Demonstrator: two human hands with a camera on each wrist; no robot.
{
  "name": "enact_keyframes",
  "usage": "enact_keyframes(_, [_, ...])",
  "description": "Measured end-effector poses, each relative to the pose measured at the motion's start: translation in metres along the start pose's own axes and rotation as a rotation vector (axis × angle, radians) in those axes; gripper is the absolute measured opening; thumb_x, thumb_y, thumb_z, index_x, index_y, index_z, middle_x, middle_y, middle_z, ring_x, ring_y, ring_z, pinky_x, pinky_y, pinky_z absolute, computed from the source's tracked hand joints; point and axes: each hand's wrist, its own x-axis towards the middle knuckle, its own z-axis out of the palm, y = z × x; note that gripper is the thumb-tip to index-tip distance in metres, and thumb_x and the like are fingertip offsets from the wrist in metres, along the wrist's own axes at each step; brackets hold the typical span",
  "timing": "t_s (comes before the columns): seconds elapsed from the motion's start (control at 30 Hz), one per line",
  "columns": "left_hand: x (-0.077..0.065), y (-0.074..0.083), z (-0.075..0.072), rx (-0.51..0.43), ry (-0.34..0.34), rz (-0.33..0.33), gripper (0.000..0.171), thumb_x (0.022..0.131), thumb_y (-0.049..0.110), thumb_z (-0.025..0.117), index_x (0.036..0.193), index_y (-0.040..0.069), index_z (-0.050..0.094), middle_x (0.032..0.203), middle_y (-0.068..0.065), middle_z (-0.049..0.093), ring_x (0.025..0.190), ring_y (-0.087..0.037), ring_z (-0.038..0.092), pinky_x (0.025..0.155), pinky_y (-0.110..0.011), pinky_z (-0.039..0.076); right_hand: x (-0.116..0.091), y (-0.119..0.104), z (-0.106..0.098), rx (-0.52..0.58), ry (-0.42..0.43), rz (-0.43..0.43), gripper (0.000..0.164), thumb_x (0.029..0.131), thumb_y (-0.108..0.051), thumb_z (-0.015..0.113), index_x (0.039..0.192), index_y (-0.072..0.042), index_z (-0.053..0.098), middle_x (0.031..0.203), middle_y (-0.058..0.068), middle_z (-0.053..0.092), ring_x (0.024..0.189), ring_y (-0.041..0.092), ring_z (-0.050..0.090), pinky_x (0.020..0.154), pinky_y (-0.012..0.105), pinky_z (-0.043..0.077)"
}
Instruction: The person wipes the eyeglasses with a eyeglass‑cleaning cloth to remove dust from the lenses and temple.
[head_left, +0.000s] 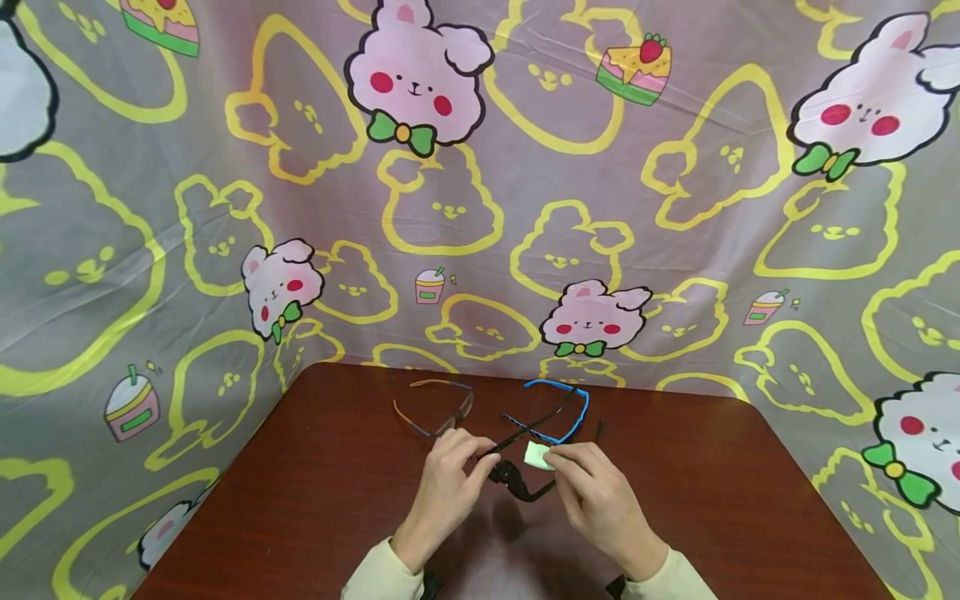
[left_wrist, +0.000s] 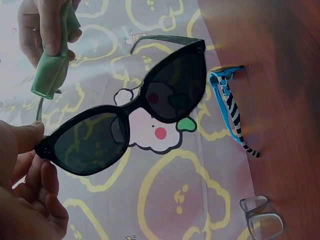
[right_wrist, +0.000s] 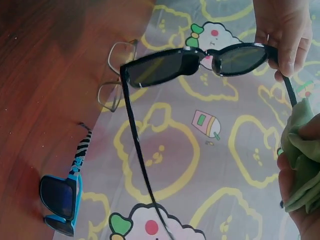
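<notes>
My left hand [head_left: 448, 473] pinches a pair of black sunglasses [left_wrist: 172, 85] by the outer corner of the frame, beside a hinge. They hang above the table, with both temples unfolded. A light green cloth [head_left: 537, 456] is pinched between the thumb and fingers of my right hand [head_left: 600, 500]. In the right wrist view the bunched cloth [right_wrist: 300, 165] lies over the temple on the left hand's side; whether it wraps right round is hidden. The far lens and the other temple are untouched.
Blue-framed sunglasses [head_left: 582, 408] with zebra-striped temples lie on the brown table [head_left: 315, 467] beyond my hands. To their left are clear-lensed eyeglasses [head_left: 463, 410] with orange-tipped temples. A patterned curtain [head_left: 465, 275] encloses the table at the back and sides.
</notes>
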Motion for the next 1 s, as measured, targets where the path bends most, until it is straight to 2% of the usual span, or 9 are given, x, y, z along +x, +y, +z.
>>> enact_keyframes(0.17, [0.001,0.001,0.001,0.021,0.0,0.003,0.008,0.078,0.012,0.075,0.085,0.011,0.07,0.077,0.007,0.059,0.073,-0.01,0.052,0.072,-0.028,0.039,0.003,0.0,-0.001,-0.001,0.047,0.01,0.022,0.094,-0.012,0.051,0.094,0.001,0.069,0.092,0.009,0.064,0.078,0.022,0.06,0.068,0.026,0.048])
enact_keyframes(0.37, [0.002,0.003,0.003,0.055,-0.003,0.001,0.009,0.075,0.01,0.078,0.082,0.012,0.071,0.074,0.009,0.058,0.073,-0.01,0.052,0.073,-0.03,0.038,0.005,0.0,0.0,-0.028,0.102,0.043,0.021,0.092,-0.012,0.053,0.092,0.001,0.07,0.09,0.008,0.064,0.075,0.021,0.059,0.064,0.027,0.048])
enact_keyframes(0.67, [0.004,0.006,0.008,0.111,-0.019,0.059,0.01,0.073,0.013,0.079,0.08,0.013,0.071,0.072,0.007,0.059,0.073,-0.01,0.054,0.079,-0.034,0.042,0.007,0.0,0.0,-0.089,0.098,0.144,0.024,0.091,-0.014,0.051,0.092,-0.002,0.072,0.091,0.008,0.062,0.076,0.022,0.059,0.063,0.031,0.048])
enact_keyframes(1.0, [0.003,0.009,0.016,0.188,-0.047,0.092,0.012,0.072,0.016,0.081,0.08,0.015,0.071,0.072,0.007,0.059,0.07,-0.01,0.052,0.073,-0.031,0.042,0.008,-0.002,0.007,-0.159,0.059,0.087,0.029,0.09,-0.012,0.046,0.091,0.001,0.071,0.089,0.012,0.061,0.073,0.025,0.057,0.057,0.033,0.049])
